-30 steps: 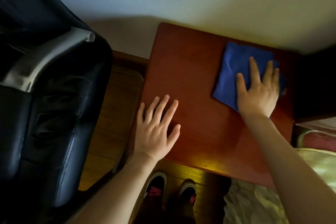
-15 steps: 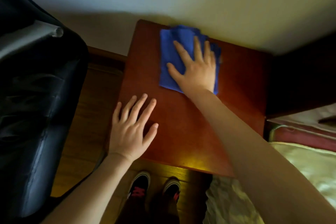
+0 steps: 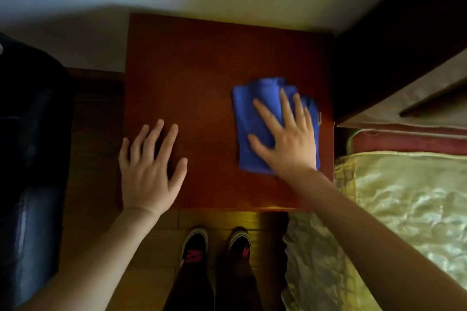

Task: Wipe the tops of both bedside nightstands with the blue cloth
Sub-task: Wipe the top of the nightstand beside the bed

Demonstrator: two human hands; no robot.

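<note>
From my remote feed I note the right hand (image 3: 290,139) pressed flat, fingers spread, on the folded blue cloth (image 3: 255,118) at the right side of the nightstand (image 3: 202,78) top beside the bed (image 3: 404,197), while the left hand (image 3: 149,169) lies flat, fingers spread, on the near left corner.

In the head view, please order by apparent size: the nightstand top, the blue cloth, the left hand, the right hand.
1. nightstand top
2. blue cloth, partly covered
3. left hand and right hand: they look alike, so no ranking.
</note>
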